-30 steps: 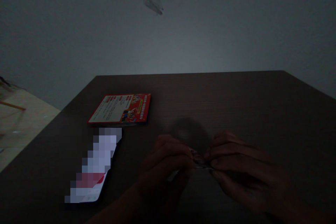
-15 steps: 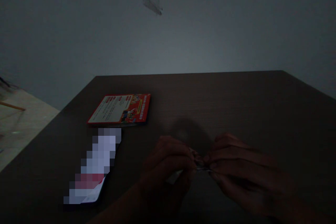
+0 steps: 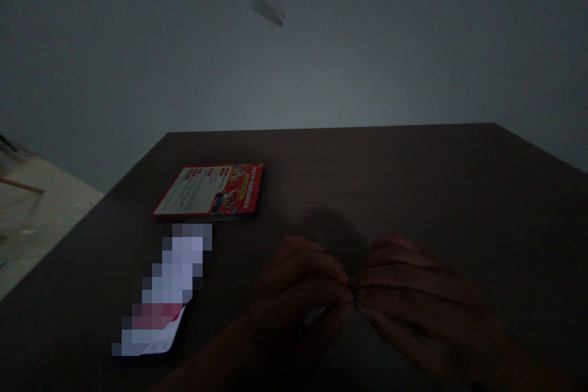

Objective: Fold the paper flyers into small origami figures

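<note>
- The left hand [image 3: 303,291] and right hand [image 3: 422,294] are nearly meeting, narrowing the gap of half a second ago.
- Both hands' fingertips are pinching a thin piece [image 3: 353,283], which is sitting between them over the table [image 3: 367,165].
- The fingers are now hiding most of it, so its working is becoming hard to judge.
- The phone [image 3: 177,275] and booklet [image 3: 211,190] are lying unmoved, off to the left.
</note>
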A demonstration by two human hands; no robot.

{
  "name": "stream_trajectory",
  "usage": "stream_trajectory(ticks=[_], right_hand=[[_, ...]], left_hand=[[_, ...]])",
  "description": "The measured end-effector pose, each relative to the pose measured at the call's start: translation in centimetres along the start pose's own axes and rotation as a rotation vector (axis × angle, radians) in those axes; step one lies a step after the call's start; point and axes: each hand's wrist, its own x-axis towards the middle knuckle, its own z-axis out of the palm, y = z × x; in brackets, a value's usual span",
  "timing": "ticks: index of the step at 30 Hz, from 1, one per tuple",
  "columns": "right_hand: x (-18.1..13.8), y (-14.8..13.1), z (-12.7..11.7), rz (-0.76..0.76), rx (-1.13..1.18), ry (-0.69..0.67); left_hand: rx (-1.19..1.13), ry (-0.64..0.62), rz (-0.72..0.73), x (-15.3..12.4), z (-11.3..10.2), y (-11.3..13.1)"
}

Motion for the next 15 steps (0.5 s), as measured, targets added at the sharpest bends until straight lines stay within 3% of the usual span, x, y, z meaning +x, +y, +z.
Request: stream_trajectory(ticks=[6,15], right_hand=[[0.2,-0.3,-0.5,0.008,-0.008,-0.034],[-0.3,0.2,-0.5,0.059,0.081,0.092]], left_hand=[[0.005,0.016,-0.015,0.2,-0.1,0.4],[0.011,0.05,-0.067,-0.4,-1.3,-0.1]])
